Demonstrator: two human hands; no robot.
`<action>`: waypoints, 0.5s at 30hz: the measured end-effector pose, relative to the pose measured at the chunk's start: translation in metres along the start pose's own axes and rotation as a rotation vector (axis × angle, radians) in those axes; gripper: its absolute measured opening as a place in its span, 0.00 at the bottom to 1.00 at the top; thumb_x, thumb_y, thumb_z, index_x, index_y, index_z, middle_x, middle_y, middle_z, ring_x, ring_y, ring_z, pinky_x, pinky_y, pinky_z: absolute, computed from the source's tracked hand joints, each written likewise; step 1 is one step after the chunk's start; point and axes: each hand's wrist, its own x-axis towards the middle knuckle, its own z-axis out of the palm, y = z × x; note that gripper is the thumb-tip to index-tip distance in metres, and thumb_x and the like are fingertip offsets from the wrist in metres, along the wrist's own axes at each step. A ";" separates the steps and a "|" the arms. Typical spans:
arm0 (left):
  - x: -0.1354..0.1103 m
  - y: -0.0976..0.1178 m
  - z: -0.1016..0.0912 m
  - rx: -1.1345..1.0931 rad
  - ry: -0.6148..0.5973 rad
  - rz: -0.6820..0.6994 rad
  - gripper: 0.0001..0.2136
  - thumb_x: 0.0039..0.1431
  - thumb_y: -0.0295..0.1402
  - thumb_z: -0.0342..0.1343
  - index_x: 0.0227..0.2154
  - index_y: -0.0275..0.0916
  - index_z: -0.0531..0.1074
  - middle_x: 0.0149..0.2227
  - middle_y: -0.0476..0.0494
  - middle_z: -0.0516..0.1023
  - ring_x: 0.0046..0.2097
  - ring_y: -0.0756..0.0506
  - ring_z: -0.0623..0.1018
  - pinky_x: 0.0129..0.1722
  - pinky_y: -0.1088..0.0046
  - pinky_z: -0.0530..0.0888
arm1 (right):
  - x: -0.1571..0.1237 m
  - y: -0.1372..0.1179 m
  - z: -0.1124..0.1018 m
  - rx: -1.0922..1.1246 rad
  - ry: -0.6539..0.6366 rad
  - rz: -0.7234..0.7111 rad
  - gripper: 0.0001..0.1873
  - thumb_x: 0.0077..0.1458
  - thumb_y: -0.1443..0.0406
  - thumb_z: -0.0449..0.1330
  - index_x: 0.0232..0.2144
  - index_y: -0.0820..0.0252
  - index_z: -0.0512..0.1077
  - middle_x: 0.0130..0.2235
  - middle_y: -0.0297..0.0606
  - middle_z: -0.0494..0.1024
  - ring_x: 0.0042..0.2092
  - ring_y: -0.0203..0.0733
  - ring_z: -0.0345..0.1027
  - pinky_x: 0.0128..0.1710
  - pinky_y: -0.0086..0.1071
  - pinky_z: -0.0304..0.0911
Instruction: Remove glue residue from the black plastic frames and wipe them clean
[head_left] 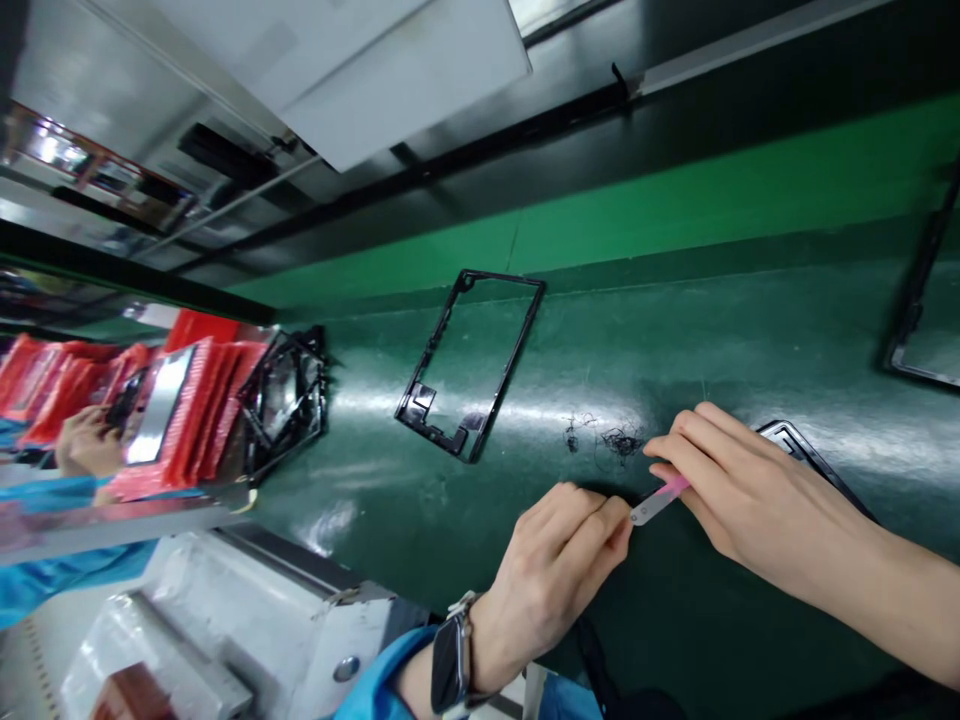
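Observation:
My right hand [739, 480] is closed around a small slim tool [660, 499] with a pink part and a pale, translucent flat end. My left hand [559, 560], with a watch on the wrist, pinches at that pale end; the fingers hide its tip. I cannot make out the tool's exact kind. Beyond the hands, a tangle of thin black shavings [621, 440] lies on the green work surface [360, 500]. A black rectangular plastic frame [517, 345] lies flat farther off. Partly behind my right wrist is another black frame [817, 462].
At the left stand red bubble-wrap sleeves [225, 400] beside a pile of black frames [289, 395]. Another person's hand [90, 440] is among them. One more black frame [911, 310] shows at the right edge. A white bin [300, 620] is below left.

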 end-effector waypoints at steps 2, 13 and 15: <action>-0.005 0.000 -0.002 0.003 0.027 -0.010 0.08 0.70 0.20 0.60 0.49 0.34 0.77 0.37 0.46 0.79 0.35 0.49 0.75 0.33 0.70 0.74 | 0.000 0.000 0.000 0.004 -0.010 0.003 0.13 0.64 0.81 0.56 0.46 0.68 0.75 0.40 0.41 0.71 0.43 0.48 0.65 0.43 0.42 0.63; 0.009 0.004 -0.011 -0.100 -0.032 -0.100 0.09 0.70 0.21 0.61 0.49 0.36 0.76 0.41 0.45 0.80 0.38 0.50 0.78 0.36 0.74 0.77 | 0.001 0.000 0.000 0.006 -0.021 0.010 0.14 0.63 0.81 0.56 0.46 0.67 0.75 0.40 0.42 0.72 0.44 0.49 0.66 0.43 0.42 0.64; 0.015 0.004 -0.013 -0.144 -0.080 -0.140 0.07 0.72 0.24 0.60 0.50 0.37 0.76 0.41 0.45 0.80 0.40 0.50 0.79 0.37 0.75 0.77 | 0.000 0.000 0.000 0.004 -0.026 0.008 0.14 0.63 0.81 0.56 0.46 0.68 0.75 0.41 0.42 0.72 0.44 0.50 0.66 0.43 0.42 0.64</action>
